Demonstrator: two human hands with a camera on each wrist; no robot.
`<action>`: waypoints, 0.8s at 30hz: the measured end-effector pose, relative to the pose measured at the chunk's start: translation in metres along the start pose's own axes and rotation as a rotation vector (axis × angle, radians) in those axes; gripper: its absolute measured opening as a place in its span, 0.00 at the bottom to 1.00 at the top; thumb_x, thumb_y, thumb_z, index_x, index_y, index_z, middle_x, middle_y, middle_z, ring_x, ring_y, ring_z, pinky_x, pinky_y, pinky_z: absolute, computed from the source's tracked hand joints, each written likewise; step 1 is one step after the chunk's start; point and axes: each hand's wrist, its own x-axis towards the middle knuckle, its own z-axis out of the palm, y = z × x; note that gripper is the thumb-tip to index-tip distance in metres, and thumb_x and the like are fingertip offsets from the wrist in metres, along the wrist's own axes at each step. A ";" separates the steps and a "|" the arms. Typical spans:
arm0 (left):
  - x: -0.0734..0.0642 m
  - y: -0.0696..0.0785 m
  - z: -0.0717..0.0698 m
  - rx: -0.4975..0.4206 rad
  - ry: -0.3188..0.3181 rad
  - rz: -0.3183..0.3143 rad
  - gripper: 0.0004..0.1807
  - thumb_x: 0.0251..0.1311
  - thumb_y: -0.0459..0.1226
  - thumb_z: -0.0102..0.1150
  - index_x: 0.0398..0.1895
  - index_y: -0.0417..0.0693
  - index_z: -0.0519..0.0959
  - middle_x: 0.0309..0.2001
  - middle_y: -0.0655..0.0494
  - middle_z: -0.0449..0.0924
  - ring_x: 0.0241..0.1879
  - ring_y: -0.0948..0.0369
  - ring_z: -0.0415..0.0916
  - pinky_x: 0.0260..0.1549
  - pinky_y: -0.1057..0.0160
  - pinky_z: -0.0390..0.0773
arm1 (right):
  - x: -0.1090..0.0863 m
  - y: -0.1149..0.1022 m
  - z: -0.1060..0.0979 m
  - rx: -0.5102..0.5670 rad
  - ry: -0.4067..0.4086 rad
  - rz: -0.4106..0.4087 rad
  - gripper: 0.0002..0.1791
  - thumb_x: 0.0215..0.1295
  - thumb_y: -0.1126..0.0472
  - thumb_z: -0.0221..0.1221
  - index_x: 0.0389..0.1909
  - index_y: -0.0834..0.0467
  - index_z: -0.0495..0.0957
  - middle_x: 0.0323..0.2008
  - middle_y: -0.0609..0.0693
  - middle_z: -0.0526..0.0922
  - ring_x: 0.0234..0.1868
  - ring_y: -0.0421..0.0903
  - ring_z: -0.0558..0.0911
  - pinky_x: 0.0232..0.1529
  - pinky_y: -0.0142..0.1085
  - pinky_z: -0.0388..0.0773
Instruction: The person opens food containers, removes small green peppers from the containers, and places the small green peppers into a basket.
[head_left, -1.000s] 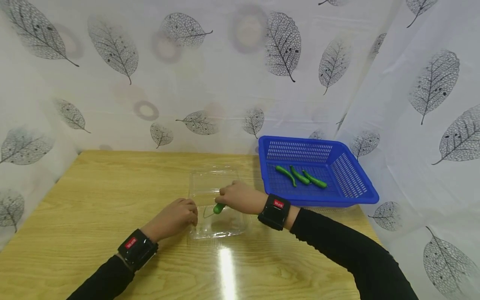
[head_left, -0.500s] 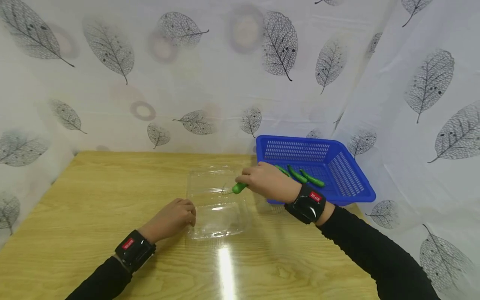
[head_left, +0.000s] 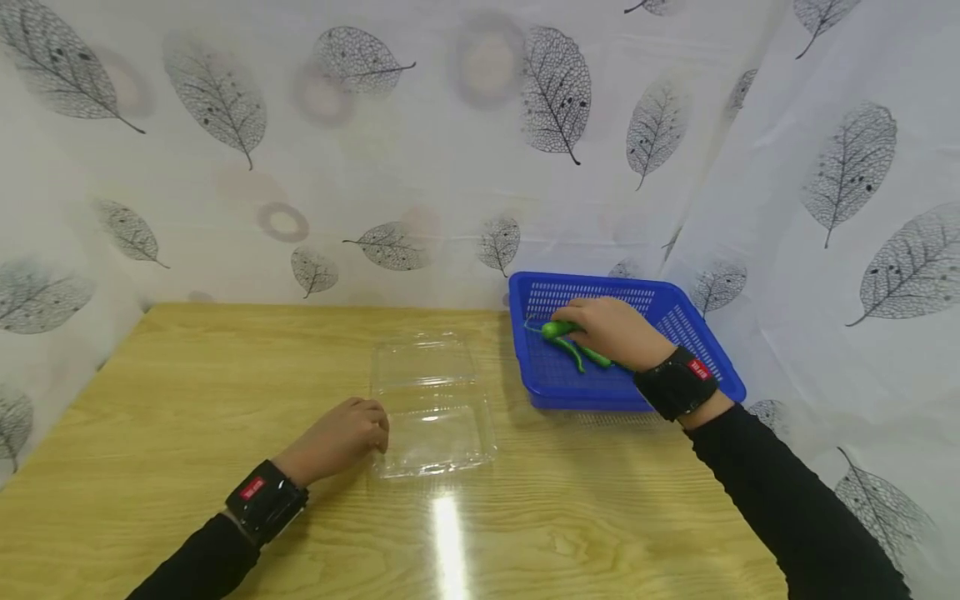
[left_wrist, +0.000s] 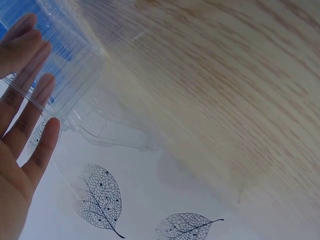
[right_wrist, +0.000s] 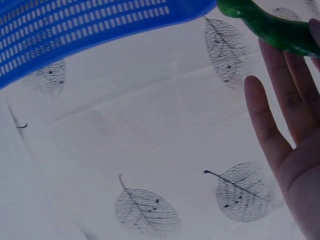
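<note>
My right hand (head_left: 618, 333) pinches a green chili pepper (head_left: 561, 329) between thumb and fingers, over the blue basket (head_left: 577, 398). In the right wrist view the pepper (right_wrist: 270, 27) is glossy and curved, its far end overlapping the basket's rim. Below it, other green peppers (head_left: 596, 357) lie on the basket floor, partly hidden by the hand. My left hand (head_left: 337, 442) holds the left edge of a clear plastic clamshell box (head_left: 435, 433), which lies spread on the table. In the left wrist view, fingers (left_wrist: 37, 95) show through the clear wall, with the thumb on its other side.
The wooden table (head_left: 225, 358) carries the box at its middle and the basket at the back right. White leaf-print cloth (head_left: 435, 167) hangs behind the table and along its right side.
My right hand has moved right and away from me, carrying the pepper from over the clear box to over the blue basket. My left hand has stayed at the box's edge.
</note>
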 end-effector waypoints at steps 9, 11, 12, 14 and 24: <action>-0.002 -0.002 -0.006 -0.023 0.036 -0.015 0.15 0.39 0.24 0.68 0.28 0.53 0.84 0.36 0.59 0.82 0.43 0.59 0.78 0.49 0.56 0.78 | -0.017 0.042 0.001 0.034 -0.077 0.204 0.18 0.58 0.67 0.62 0.51 0.60 0.78 0.45 0.57 0.83 0.46 0.54 0.81 0.45 0.47 0.79; -0.003 -0.004 -0.007 -0.009 0.062 -0.002 0.17 0.38 0.21 0.67 0.29 0.52 0.84 0.38 0.56 0.82 0.44 0.57 0.78 0.50 0.56 0.78 | -0.020 0.050 0.001 0.032 -0.089 0.226 0.18 0.59 0.67 0.61 0.51 0.60 0.78 0.45 0.58 0.83 0.46 0.55 0.81 0.45 0.47 0.79; -0.003 -0.005 -0.007 -0.005 0.072 0.003 0.18 0.38 0.20 0.66 0.30 0.51 0.84 0.39 0.55 0.82 0.44 0.56 0.78 0.49 0.56 0.79 | -0.021 0.054 0.002 0.036 -0.092 0.237 0.18 0.59 0.67 0.61 0.51 0.60 0.78 0.46 0.58 0.83 0.47 0.55 0.81 0.45 0.47 0.79; -0.003 -0.007 -0.008 -0.010 0.096 0.010 0.20 0.37 0.18 0.63 0.31 0.51 0.83 0.39 0.54 0.82 0.44 0.56 0.79 0.48 0.56 0.79 | -0.023 0.060 0.003 0.041 -0.103 0.251 0.17 0.59 0.67 0.61 0.51 0.61 0.78 0.46 0.58 0.83 0.46 0.55 0.81 0.45 0.48 0.79; -0.001 -0.012 -0.011 -0.031 0.183 -0.035 0.23 0.40 0.19 0.57 0.39 0.48 0.82 0.38 0.56 0.81 0.41 0.59 0.79 0.46 0.59 0.80 | -0.030 0.084 0.014 0.079 -0.151 0.333 0.18 0.60 0.67 0.60 0.53 0.63 0.76 0.45 0.61 0.82 0.46 0.58 0.81 0.44 0.49 0.79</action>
